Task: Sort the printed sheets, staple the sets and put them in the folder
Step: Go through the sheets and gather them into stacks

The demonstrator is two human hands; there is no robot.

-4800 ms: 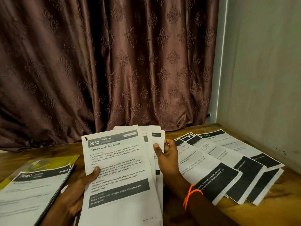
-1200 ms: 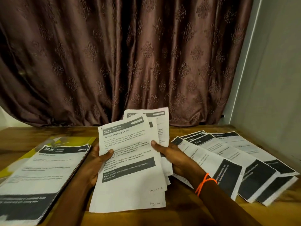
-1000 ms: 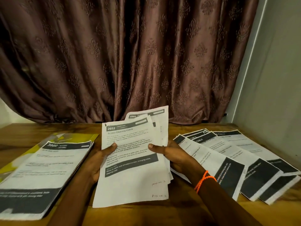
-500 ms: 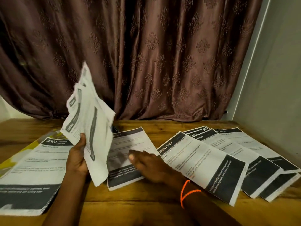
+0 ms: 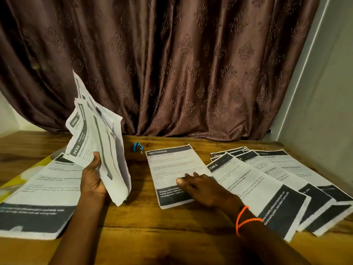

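Observation:
My left hand (image 5: 93,178) grips a loose bundle of printed sheets (image 5: 99,142), raised and tilted left; "2652" and "3565" show on their headers. My right hand (image 5: 200,185) lies flat with straight fingers on a single sheet headed "MULTI-ROOM" (image 5: 172,165) on the wooden table (image 5: 152,230). To its right, several sheets (image 5: 271,188) lie fanned out, overlapping. At the left, a stack of sheets (image 5: 40,196) rests on a yellow folder (image 5: 11,186). A small blue stapler (image 5: 138,146) sits at the back of the table.
A brown patterned curtain (image 5: 172,64) hangs behind the table. A grey wall (image 5: 324,111) closes the right side. Bare wood shows along the front edge of the table.
Both hands held the fanned bundle earlier. My left hand then lifted the bundle up and left, while my right hand laid one sheet flat on the table and slid it right toward the fan.

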